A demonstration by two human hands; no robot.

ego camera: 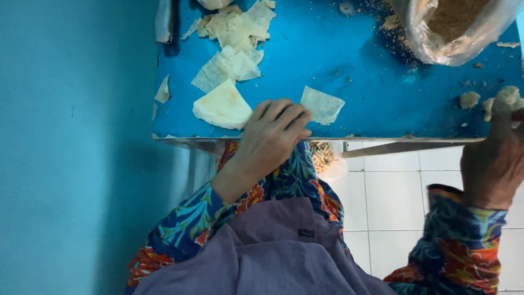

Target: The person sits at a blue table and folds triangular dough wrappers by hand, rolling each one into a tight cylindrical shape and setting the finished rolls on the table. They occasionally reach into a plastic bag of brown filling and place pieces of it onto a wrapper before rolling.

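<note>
My left hand (270, 136) rests at the near edge of the blue table (355, 82), its fingertips touching a small square pastry sheet (323, 104). A stack of triangular pastry sheets (222, 106) lies just left of that hand. At the frame's right edge my right hand (494, 161) pinches a pale lump of filling (505, 100). Both arms wear floral-patterned sleeves.
Torn pastry scraps (234, 33) pile at the table's far left. A clear plastic bag of brown crumbly filling (456, 24) stands at the far right, crumbs around it. A small filling lump (469, 99) lies near my right hand. A blue wall (71, 136) stands left; white floor tiles (393, 196) below.
</note>
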